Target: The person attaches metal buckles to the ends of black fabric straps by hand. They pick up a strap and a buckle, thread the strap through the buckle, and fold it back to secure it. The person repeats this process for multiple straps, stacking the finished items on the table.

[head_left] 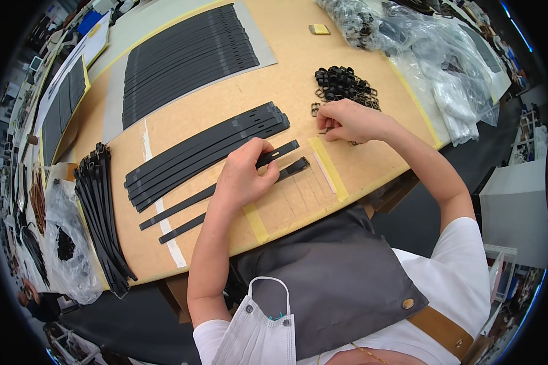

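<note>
My left hand (245, 173) is closed around a long black strap (179, 207), whose slotted end sticks out past the fingers to the right. Nearer to me lies a second strap (293, 170) with a buckle at its right end; my left hand and wrist hide its middle. At the near edge of a pile of small metal buckles (365, 97), my right hand (349, 121) has its thumb and fingers pinched together. A small dark metal piece, seemingly a buckle, shows at the fingertips, mostly hidden. Black loops (338, 80) are heaped just beyond the buckles.
Behind my left hand lies a stack of slotted straps (204, 155). Rows of straps cover a grey board (268, 52) farther off. A bundle of buckled straps (100, 213) hangs over the left table edge. Plastic bags (432, 58) lie at far right, a yellow block (319, 29) nearby.
</note>
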A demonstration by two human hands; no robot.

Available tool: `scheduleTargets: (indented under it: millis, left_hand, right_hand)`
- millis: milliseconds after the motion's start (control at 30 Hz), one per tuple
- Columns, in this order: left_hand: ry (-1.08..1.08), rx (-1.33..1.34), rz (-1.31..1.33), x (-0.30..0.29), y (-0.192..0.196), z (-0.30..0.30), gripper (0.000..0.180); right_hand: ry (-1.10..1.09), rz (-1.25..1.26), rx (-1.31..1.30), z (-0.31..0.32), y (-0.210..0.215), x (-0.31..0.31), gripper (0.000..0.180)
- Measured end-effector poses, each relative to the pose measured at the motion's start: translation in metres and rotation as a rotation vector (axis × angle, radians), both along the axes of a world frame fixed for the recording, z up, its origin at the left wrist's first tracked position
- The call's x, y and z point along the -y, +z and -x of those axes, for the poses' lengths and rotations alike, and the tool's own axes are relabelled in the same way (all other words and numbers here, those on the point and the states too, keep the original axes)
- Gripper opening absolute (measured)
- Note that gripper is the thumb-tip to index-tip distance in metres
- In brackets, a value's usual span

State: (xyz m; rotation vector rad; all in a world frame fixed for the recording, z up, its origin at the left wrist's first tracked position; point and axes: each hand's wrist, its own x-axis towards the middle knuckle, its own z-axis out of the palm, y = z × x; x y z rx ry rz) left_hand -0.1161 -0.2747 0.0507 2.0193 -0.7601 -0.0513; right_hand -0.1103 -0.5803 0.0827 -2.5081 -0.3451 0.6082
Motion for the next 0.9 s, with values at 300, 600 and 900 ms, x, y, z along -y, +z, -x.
scheduleTargets:
  millis: [300,600,900]
  left_hand:
    - [-0.012,-0.055,-0.007,-0.003,0.003,0.000,0.019]
    - [-0.012,-0.132,0.125,-0.004,0.005,0.001,0.019]
    - [-0.033,-0.124,0.101,-0.004,0.013,0.003,0.016]
  right_hand:
    - [0.016,-0.314,0.024,0.013,0.004,-0.012,0.019]
    - [-0.048,-0.997,-0.273,0.020,-0.015,-0.029,0.015]
    - [0.051,-0.966,-0.368,0.009,-0.019,-0.033,0.016]
